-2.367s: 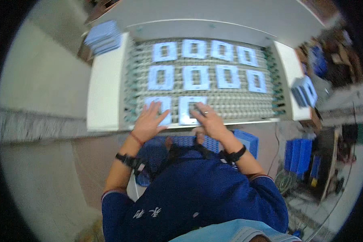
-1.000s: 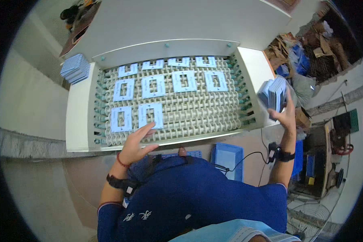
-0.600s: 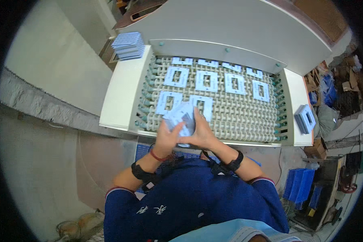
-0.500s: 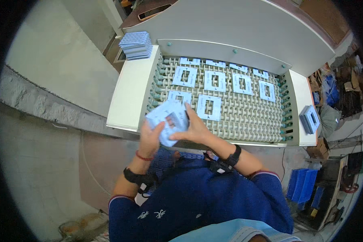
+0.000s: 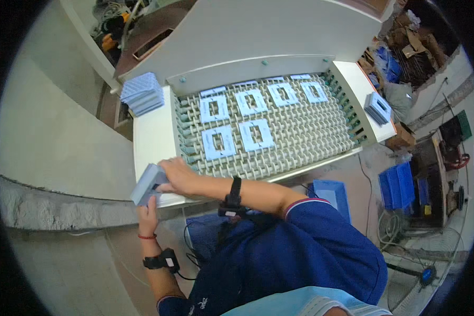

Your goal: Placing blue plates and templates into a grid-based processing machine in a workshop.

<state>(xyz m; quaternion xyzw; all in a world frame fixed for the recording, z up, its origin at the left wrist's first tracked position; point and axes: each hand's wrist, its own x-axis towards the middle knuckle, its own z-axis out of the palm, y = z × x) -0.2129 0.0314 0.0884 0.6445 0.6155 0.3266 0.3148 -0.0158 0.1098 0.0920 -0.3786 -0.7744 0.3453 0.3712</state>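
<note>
Gripping the stack of blue frames (image 5: 148, 184) between my left hand (image 5: 148, 210) underneath and right hand (image 5: 178, 176) on top; a loosening pinch is risking sheets fanning off the machine's white ledge (image 5: 151, 142).

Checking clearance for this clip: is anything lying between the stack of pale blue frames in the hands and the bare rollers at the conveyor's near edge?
Nothing visible. Both the left hand and right hand hold the stack of frames at the white side ledge. The near rollers beside it are bare; the nearest laid frame sits farther back.
</note>
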